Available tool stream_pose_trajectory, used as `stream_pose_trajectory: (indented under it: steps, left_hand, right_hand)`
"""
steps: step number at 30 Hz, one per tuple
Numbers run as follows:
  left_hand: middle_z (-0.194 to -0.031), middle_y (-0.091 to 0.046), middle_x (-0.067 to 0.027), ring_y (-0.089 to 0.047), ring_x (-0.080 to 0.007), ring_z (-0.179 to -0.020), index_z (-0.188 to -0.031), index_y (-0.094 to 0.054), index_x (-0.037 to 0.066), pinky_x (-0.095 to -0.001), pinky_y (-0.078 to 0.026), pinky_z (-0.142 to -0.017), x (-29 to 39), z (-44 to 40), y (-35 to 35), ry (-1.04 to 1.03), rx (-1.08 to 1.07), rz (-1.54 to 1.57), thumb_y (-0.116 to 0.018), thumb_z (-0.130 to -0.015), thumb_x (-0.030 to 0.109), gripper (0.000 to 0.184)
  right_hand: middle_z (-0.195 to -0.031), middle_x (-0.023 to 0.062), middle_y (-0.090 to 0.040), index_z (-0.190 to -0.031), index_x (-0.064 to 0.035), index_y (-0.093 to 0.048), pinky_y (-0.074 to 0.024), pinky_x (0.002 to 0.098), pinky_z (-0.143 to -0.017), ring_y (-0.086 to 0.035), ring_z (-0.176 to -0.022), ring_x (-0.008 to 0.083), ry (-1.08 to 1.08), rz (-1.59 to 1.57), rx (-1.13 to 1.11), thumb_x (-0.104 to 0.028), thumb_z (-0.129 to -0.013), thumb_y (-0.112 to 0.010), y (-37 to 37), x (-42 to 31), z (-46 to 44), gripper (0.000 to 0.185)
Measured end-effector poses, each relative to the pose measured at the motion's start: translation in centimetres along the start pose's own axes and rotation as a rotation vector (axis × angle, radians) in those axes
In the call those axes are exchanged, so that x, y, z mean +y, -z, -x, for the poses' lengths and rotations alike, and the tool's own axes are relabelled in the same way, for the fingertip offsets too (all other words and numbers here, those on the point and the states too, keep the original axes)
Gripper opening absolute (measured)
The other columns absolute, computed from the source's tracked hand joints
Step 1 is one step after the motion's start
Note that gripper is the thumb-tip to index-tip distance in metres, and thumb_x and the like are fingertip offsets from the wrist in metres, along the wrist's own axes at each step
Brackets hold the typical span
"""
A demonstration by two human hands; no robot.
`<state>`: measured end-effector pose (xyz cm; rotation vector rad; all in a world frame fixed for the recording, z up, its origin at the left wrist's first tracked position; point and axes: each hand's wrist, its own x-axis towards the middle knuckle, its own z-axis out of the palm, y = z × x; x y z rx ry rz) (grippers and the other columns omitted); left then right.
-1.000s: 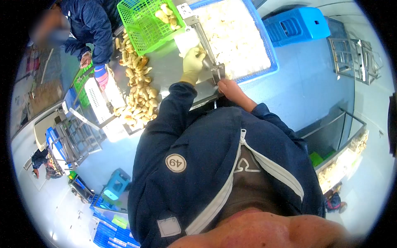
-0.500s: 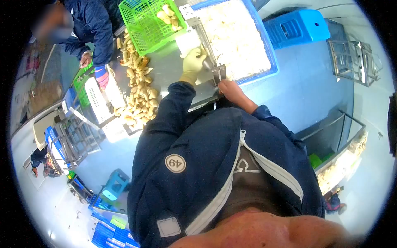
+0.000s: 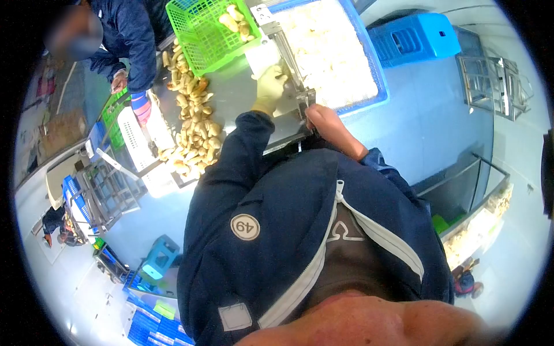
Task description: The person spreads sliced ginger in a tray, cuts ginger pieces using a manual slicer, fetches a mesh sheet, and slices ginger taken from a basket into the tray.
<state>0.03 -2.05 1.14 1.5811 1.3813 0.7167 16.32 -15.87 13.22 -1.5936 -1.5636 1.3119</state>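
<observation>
My left hand, in a pale yellow glove, rests on the metal work surface beside a long metal cutter. Its fingers curl toward the blade, and what they hold is hidden. My bare right hand is closed around the near end of the cutter, at its handle. Right of the cutter, a blue basket contains many pale cut pieces. Beyond my left hand stands a green basket with several whole tan, elongated pieces, possibly mushrooms.
A long heap of tan pieces lies left on the metal table. Across from it, a co-worker's gloved hand is at a white basket. A blue plastic stool stands right; a metal-framed bin is lower right.
My right hand and forearm have shifted slightly at the cutter's handle, with the wrist a little further right. My left hand stays in nearly the same place, its fingers slightly moved.
</observation>
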Motion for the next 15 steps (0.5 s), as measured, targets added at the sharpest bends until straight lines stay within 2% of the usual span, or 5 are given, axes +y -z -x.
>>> stream_pose_trajectory:
  steps: [2,5,8,14,15]
  left_hand:
    - [-0.097,-0.071,-0.0086,-0.067,-0.0182,-0.09,-0.105,-0.064,0.001,-0.0297,-0.052,-0.081,0.3,-0.1,-0.2,-0.024,0.019,-0.06,-0.07,-0.084,0.004,0.022]
    - [-0.097,-0.07,-0.0086,-0.067,-0.018,-0.091,-0.107,-0.062,0.001,-0.0291,-0.052,-0.082,2.1,0.2,0.5,0.134,-0.043,0.112,-0.068,-0.085,0.002,0.023]
    - [-0.096,-0.07,-0.0084,-0.067,-0.0171,-0.09,-0.109,-0.061,0.001,-0.0281,-0.052,-0.081,-1.3,-0.6,-0.6,-0.025,-0.02,0.114,-0.066,-0.085,-0.001,0.025]
    - [-0.096,-0.069,-0.0073,-0.066,-0.0156,-0.086,-0.11,-0.06,0.0,-0.0263,-0.052,-0.08,-3.2,-1.4,-1.4,-0.034,0.01,0.034,-0.064,-0.086,-0.002,0.025]
    - [-0.096,-0.069,-0.0073,-0.066,-0.0156,-0.086,-0.11,-0.06,0.0,-0.0263,-0.052,-0.08,-3.2,-1.4,-1.5,-0.034,0.009,0.035,-0.064,-0.086,-0.002,0.025]
  right_hand:
    - [-0.072,0.0175,-0.063,-0.075,-0.0015,-0.059,-0.0461,0.044,-0.062,-0.061,-0.069,0.0359,-0.222,-0.19,0.028,-0.027,-0.092,-0.044,1.8,-4.8,-0.2,0.034]
    - [-0.07,0.0181,-0.062,-0.076,-0.0011,-0.06,-0.0467,0.0431,-0.062,-0.061,-0.066,0.0359,-0.229,-0.128,0.013,-0.028,-0.092,-0.043,0.7,-2.7,-0.1,0.036]
    - [-0.069,0.0182,-0.061,-0.077,-0.0004,-0.059,-0.0471,0.0423,-0.064,-0.06,-0.065,0.0363,-0.105,0.026,0.017,-0.029,-0.092,-0.042,-2.5,4.8,0.0,0.037]
    - [-0.073,0.0199,-0.061,-0.08,-0.0013,-0.06,-0.0465,0.0439,-0.067,-0.06,-0.072,0.038,-0.189,-0.113,0.026,-0.029,-0.094,-0.04,-0.2,-0.5,0.2,0.037]
    - [-0.075,0.0203,-0.063,-0.082,-0.0022,-0.062,-0.0474,0.0447,-0.069,-0.063,-0.072,0.0345,-0.157,-0.143,0.041,-0.035,-0.093,-0.043,0.5,-1.5,0.1,0.039]
